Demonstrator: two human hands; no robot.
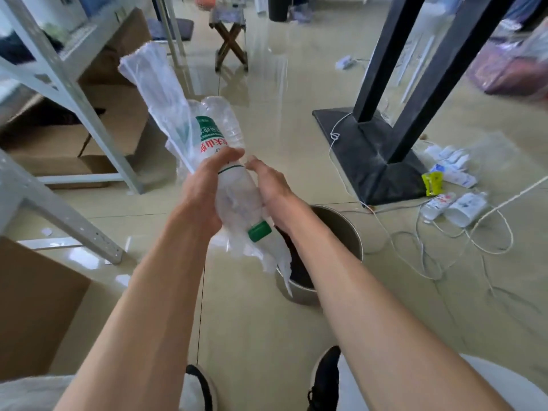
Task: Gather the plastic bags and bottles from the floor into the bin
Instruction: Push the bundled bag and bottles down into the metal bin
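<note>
My left hand [204, 185] grips a clear plastic bottle [234, 203] with a green cap and a red-and-green label, bundled with crumpled clear plastic bags [154, 84] that stick up and away from me. My right hand [269, 182] presses against the bottle's other side, fingers curled on it. The bundle hangs cap-down just above and left of a round metal bin [341, 229] with a dark inside, which stands on the floor under my right forearm. More clear plastic [489, 149] and several small white bottles [456, 206] lie on the floor at the right.
A black stand base [364, 149] with two black posts rises right of the bin, with white cables [430, 250] looped around it. Metal shelving [77, 114] and cardboard boxes [38, 307] fill the left. A folding stool [231, 40] stands farther back. My shoes [323, 378] are at the bottom.
</note>
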